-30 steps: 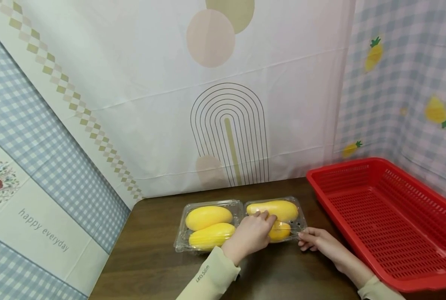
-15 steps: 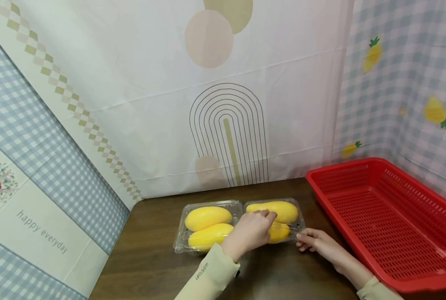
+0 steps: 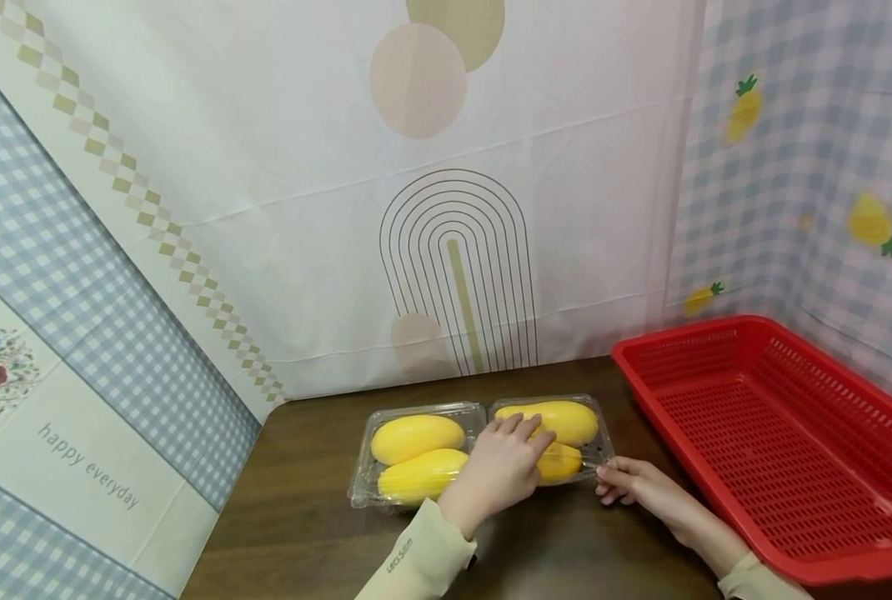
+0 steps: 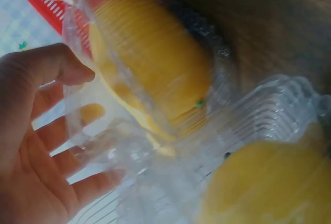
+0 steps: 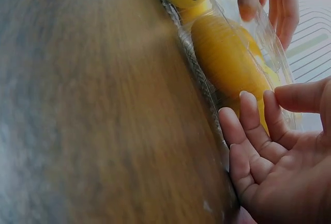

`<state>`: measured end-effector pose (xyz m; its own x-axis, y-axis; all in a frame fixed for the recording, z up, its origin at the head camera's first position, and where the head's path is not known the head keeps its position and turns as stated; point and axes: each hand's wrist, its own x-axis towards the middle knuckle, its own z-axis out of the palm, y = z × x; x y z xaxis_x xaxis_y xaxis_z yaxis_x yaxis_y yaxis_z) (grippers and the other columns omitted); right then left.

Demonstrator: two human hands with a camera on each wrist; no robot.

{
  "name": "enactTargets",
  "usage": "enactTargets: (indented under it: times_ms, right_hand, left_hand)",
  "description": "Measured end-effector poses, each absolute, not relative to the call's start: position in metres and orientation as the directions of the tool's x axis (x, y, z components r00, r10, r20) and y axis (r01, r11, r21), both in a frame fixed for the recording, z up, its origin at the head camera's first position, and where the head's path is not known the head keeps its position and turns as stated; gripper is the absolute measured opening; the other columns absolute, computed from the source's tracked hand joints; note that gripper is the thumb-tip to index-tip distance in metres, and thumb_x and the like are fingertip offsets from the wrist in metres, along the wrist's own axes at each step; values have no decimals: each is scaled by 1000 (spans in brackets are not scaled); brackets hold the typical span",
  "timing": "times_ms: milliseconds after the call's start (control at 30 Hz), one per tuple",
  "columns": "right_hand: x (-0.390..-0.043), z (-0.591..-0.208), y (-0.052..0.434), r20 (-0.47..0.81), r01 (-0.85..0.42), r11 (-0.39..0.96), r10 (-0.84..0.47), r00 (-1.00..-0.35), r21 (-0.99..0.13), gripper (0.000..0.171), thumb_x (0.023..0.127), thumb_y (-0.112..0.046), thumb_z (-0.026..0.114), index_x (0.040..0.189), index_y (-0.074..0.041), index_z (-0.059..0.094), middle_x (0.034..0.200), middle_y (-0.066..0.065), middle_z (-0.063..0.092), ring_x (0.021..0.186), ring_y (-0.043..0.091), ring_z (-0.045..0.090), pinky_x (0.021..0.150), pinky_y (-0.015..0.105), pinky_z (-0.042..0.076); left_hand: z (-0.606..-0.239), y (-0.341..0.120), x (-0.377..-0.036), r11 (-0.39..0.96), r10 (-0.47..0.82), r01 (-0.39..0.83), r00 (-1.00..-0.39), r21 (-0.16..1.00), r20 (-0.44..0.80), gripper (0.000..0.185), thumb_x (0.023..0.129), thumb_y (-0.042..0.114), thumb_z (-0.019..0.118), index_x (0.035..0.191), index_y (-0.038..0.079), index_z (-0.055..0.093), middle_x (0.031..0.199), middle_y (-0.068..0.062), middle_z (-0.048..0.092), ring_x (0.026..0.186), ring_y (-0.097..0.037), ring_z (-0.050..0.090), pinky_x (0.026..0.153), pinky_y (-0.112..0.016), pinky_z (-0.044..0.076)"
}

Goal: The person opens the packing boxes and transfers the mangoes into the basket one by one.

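Observation:
Two clear plastic boxes lie side by side on the wooden table, each with two mango-like yellow fruits inside. My left hand (image 3: pixel 497 467) reaches over the right box (image 3: pixel 603 437), its spread fingers (image 4: pixel 90 185) at the clear lid (image 4: pixel 124 74). In the left wrist view the thumb stands apart from those fingers. At the box's right front corner, my right hand (image 3: pixel 637 485) pinches the plastic edge between thumb and index finger (image 5: pixel 274 107). Beneath the lid sits a yellow fruit (image 5: pixel 222 53). The left box (image 3: pixel 362 467) is untouched, its front fruit (image 3: pixel 419 477) partly covered by my left hand.
A large red slatted basket (image 3: pixel 716 517) stands on the right, close beside my right forearm. The brown table (image 3: pixel 288 533) runs back to a printed white cloth (image 3: pixel 326 275) hanging behind. Checked cloth (image 3: pixel 799 150) covers the right side.
My left fingers have straightened and spread over the right box's lid, after being bunched half a second ago. The right hand keeps its pinch in nearly the same place.

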<state>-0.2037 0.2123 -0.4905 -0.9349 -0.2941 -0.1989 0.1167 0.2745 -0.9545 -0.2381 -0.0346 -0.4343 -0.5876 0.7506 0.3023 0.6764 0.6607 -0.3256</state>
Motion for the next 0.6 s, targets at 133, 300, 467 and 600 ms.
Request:
enactTargets:
  times_ms: [133, 300, 467, 600]
  right_hand:
    - [-204, -491, 213, -199, 115, 271, -307, -931, -956, 37, 105, -33, 51, 103, 3, 60, 96, 9, 65, 92, 23, 64, 80, 38, 46]
    - [-203, -494, 213, -192, 108, 261, -321, -927, -959, 37, 105, -33, 50, 105, 3, 60, 97, 9, 64, 94, 24, 63, 81, 38, 45]
    - [-203, -495, 213, -199, 120, 255, -312, -929, -959, 37, 106, -33, 50, 104, 2, 60, 96, 8, 65, 93, 24, 64, 80, 38, 46]
    - [-204, -495, 213, -192, 116, 259, -290, -938, -959, 35, 105, -32, 51, 102, 1, 62, 94, 7, 66, 92, 23, 64, 80, 38, 46]
  left_hand:
    - [-440, -35, -238, 652, 755, 666, -527, -363, 389, 37, 87, 26, 73, 125, 25, 70, 130, -2, 66, 114, -23, 64, 95, -41, 52]
    - [-443, -31, -239, 641, 760, 670, -482, -376, 437, 32, 87, 24, 73, 120, 22, 72, 126, -2, 68, 110, -24, 67, 92, -39, 54]
    - [-442, -29, -240, 634, 762, 667, -453, -391, 464, 28, 86, 24, 74, 114, 22, 74, 120, 0, 71, 104, -21, 70, 83, -38, 57]
    - [-437, -27, -241, 629, 760, 674, -431, -387, 486, 24, 86, 23, 73, 110, 22, 75, 114, 2, 73, 97, -17, 71, 71, -33, 59]
